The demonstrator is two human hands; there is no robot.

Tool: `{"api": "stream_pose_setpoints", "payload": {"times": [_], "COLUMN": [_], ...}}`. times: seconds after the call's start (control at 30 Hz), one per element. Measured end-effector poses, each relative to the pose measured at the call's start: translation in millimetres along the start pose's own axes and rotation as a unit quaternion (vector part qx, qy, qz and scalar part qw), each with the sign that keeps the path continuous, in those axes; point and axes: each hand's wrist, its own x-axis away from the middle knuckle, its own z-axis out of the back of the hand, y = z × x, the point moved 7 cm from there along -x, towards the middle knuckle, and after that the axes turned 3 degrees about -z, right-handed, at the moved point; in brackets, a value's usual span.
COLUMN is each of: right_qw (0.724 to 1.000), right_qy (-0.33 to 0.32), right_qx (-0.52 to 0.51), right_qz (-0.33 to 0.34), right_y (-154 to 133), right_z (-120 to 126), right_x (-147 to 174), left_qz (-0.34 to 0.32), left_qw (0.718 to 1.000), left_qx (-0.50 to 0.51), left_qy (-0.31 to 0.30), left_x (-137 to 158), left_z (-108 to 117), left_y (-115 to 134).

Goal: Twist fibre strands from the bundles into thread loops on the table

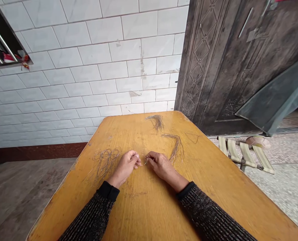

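Wire (143, 165) in left hand (127, 164), right hand (163, 166) (well inside table edges (76, 166))

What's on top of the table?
Looped wires at left; two bent wire bundles and a loose wire toward the right. Left hand, right hand and sleeves hide what's beneath.

And now, low on the door (235, 63), scrawled marks (230, 106) are seen, possibly writing; no text can be read.

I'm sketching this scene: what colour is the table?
The table is yellowish-brown with wood grain, seen in the head view.
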Motion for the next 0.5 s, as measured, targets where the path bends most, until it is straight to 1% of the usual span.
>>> {"api": "stream_pose_setpoints", "payload": {"times": [0.03,0.1,0.13,0.2,0.3,0.37,0.43,0.5], "right_qw": [0.998,0.982,0.969,0.943,0.921,0.914,0.912,0.912], "right_qy": [-0.005,-0.022,-0.029,-0.030,-0.027,-0.034,-0.035,-0.038], "right_qx": [-0.058,-0.182,-0.238,-0.318,-0.376,-0.394,-0.399,-0.400], "right_qz": [-0.013,-0.051,-0.069,-0.093,-0.099,-0.091,-0.086,-0.081], "right_y": [1.4,4.4,5.5,6.9,7.9,7.8,8.9,9.6], "right_z": [0.3,-1.9,-3.4,-5.1,-4.0,-1.8,2.2,6.7], "right_x": [0.7,2.0,2.5,3.0,2.4,2.0,2.1,2.5], "left_qz": [0.013,0.022,0.016,-0.004,-0.030,-0.034,-0.023,-0.006], "left_qw": [0.995,0.958,0.940,0.910,0.864,0.831,0.802,0.785], "left_qx": [0.103,0.284,0.338,0.411,0.497,0.551,0.594,0.617], "left_qy": [-0.011,-0.031,-0.040,-0.061,-0.075,-0.065,-0.058,-0.065], "left_x": [2.5,7.5,9.6,12.7,14.5,14.3,14.2,14.8], "left_z": [-1.5,-4.8,-6.2,-9.9,-14.6,-15.6,-16.7,-18.8], "left_y": [1.3,7.4,11.7,20.0,27.1,26.4,22.9,19.7]}}
